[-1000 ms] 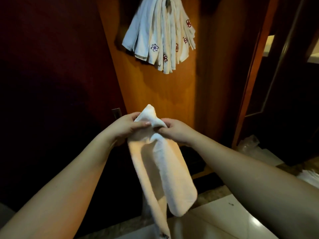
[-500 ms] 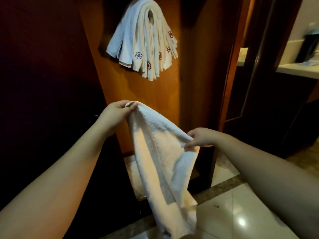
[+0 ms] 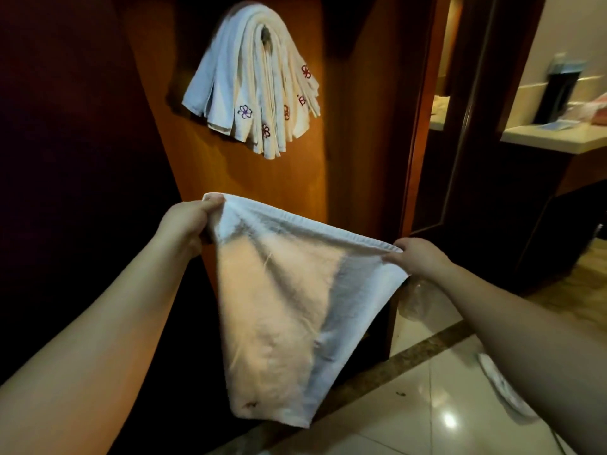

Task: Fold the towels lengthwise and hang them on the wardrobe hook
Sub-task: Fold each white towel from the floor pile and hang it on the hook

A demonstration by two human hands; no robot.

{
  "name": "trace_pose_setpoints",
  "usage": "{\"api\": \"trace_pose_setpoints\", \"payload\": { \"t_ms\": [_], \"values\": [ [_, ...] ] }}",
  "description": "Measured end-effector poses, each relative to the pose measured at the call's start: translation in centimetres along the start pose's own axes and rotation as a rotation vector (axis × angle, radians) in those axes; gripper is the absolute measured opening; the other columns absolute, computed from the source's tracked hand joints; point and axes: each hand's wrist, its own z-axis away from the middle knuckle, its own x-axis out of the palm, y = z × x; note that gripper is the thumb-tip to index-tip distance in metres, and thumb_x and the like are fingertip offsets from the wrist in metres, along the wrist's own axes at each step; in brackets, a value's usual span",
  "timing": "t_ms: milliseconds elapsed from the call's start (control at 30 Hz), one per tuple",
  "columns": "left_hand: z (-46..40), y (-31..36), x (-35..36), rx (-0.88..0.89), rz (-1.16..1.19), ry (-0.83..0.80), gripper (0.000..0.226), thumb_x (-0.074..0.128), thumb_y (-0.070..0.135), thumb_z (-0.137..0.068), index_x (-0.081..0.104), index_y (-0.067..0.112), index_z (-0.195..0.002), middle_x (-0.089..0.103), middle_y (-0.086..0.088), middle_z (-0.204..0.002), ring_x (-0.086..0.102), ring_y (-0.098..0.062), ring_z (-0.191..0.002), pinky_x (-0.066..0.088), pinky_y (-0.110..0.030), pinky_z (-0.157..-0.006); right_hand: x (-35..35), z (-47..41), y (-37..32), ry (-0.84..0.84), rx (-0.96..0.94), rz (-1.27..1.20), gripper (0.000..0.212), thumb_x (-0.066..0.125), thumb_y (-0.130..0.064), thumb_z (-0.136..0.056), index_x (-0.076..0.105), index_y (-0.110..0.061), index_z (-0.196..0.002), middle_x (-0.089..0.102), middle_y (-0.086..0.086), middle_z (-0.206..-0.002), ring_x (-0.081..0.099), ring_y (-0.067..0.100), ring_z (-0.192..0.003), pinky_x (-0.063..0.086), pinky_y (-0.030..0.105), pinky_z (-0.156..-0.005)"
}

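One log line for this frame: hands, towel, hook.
left hand: pinches towel corner | right hand: pinches other corner | towel: spread, unfolded | hung towels: on wardrobe hook

towel [image 3: 289, 310] btwn hands, hung towels [image 3: 259, 83] above

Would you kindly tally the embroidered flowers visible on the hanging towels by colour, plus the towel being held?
Purple flowers on the hanging towels: 1
Red flowers on them: 4 plainly visible
Held towel, gripped at its top corners by the left hand and right hand: 1
Total: 5 flowers, 1 held towel
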Motion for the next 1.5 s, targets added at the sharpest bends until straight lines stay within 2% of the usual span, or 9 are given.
{"api": "trace_pose_setpoints", "payload": {
  "t_ms": [167,267,333,500,600,733,1167,1333,1500],
  "values": [
    [0.5,-0.9,0.2,-0.072,0.130,-0.032,0.008,0.061,0.021,-0.097,0.064,0.015,-0.092,0.070,-0.005,-0.095,0.067,-0.018,-0.077,0.052,-0.033,-0.067,-2.8,1.8,-3.8,-0.162,-0.081,-0.086,0.041,0.050,-0.042,-0.102,0.057,-0.020,-0.136,0.065,-0.002,-0.114,0.060,0.011,-0.085,0.044,0.025,-0.064],
    [1.9,-1.7,0.9,-0.087,0.178,-0.128,0.015,0.052,0.020,-0.100,0.064,0.016,-0.108,0.069,-0.007,-0.096,0.065,-0.018,-0.074,0.047,-0.027,-0.061,-4.9,4.2,-7.1,-0.301,-0.155,-0.448,0.055,0.054,-0.034,-0.101,0.036,-0.036,-0.153,0.066,-0.010,-0.083,0.058,0.006,-0.063,0.044,0.015,-0.052],
    [3.1,-2.3,1.9,-0.068,0.226,-0.189,0.024,0.051,0.019,-0.100,0.062,0.011,-0.119,0.070,-0.009,-0.102,0.067,-0.020,-0.080,0.050,-0.027,-0.063,-5.4,5.5,-9.3,-0.353,-0.219,-0.665,0.044,0.053,-0.024,-0.101,0.049,-0.038,-0.143,0.059,-0.008,-0.059,0.052,0.009,-0.051,0.043,0.021,-0.049],
    [6.5,-3.2,4.8,-0.004,0.134,-0.198,0.027,0.062,0.031,-0.096,0.068,0.008,-0.110,0.076,-0.011,-0.102,0.073,-0.025,-0.096,0.059,-0.039,-0.080,-6.6,8.1,-14.3,-0.417,-0.338,-0.962,0.030,0.052,-0.011,-0.083,0.076,-0.023,-0.096,0.071,0.004,-0.086,0.065,0.013,-0.068,0.046,0.023,-0.057],
    [8.1,-3.2,5.2,-0.008,0.112,-0.315,0.044,0.061,0.041,-0.094,0.064,0.006,-0.121,0.075,-0.014,-0.105,0.074,-0.028,-0.096,0.059,-0.036,-0.072,-7.4,8.9,-15.6,-0.424,-0.478,-0.827,0.028,0.059,-0.010,-0.086,0.070,-0.027,-0.105,0.075,-0.006,-0.089,0.070,0.010,-0.081,0.050,0.018,-0.062],
    [9.7,-2.4,5.1,0.091,0.091,-0.485,0.046,0.058,0.048,-0.087,0.075,0.012,-0.111,0.076,-0.011,-0.104,0.073,-0.025,-0.095,0.057,-0.031,-0.071,-7.7,9.4,-16.8,-0.157,-0.496,-0.702,0.005,0.065,-0.026,-0.098,0.069,-0.027,-0.096,0.076,-0.012,-0.085,0.073,0.007,-0.075,0.050,0.014,-0.063],
    [12.1,-0.8,5.0,0.263,-0.122,-0.578,0.042,0.049,0.049,-0.094,0.080,0.021,-0.093,0.076,-0.007,-0.087,0.073,-0.021,-0.079,0.056,-0.025,-0.063,-8.9,11.2,-17.6,0.035,-0.471,-0.493,0.016,0.065,-0.042,-0.096,0.064,-0.032,-0.083,0.071,-0.025,-0.071,0.067,-0.003,-0.061,0.043,0.005,-0.051],
    [12.8,0.2,4.8,0.227,-0.335,-0.580,0.058,0.055,0.076,-0.082,0.073,0.022,-0.093,0.075,0.002,-0.083,0.072,-0.014,-0.080,0.055,-0.028,-0.068,-9.3,11.9,-17.9,0.030,-0.476,-0.474,0.016,0.066,-0.042,-0.095,0.064,-0.032,-0.083,0.071,-0.021,-0.068,0.068,-0.002,-0.062,0.047,0.010,-0.053],
    [12.8,0.2,3.8,0.402,-0.530,-0.595,0.010,0.065,0.029,-0.094,0.074,0.026,-0.097,0.076,0.005,-0.090,0.073,-0.012,-0.089,0.060,-0.040,-0.084,-9.8,12.2,-18.0,-0.045,-0.482,-0.467,0.017,0.065,-0.043,-0.096,0.065,-0.029,-0.085,0.074,-0.011,-0.071,0.069,0.000,-0.061,0.046,0.017,-0.058]
  ]
}}
